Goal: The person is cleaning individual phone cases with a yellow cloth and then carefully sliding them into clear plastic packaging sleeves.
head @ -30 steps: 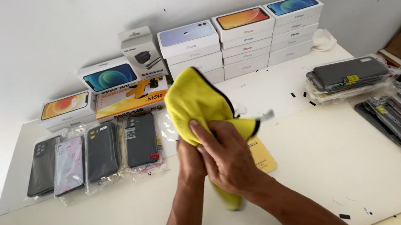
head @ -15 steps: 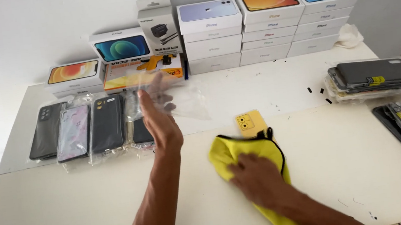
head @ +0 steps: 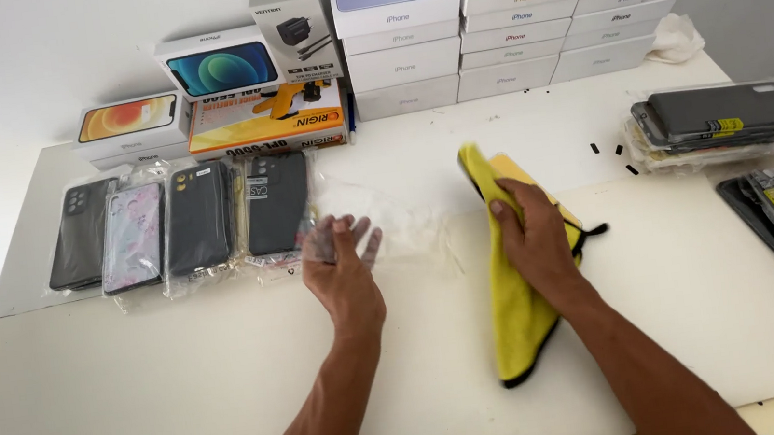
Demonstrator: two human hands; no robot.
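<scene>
Right hand point(head: 535, 235) grasps the yellow cloth point(head: 520, 319), its length running toward the bench's near edge; left hand point(head: 342, 269), released, touches a clear sleeve point(head: 388, 222) alongside.

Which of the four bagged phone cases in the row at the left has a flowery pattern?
The second case from the left: pale with a pink floral marbled print. The other three are plain dark.
</scene>
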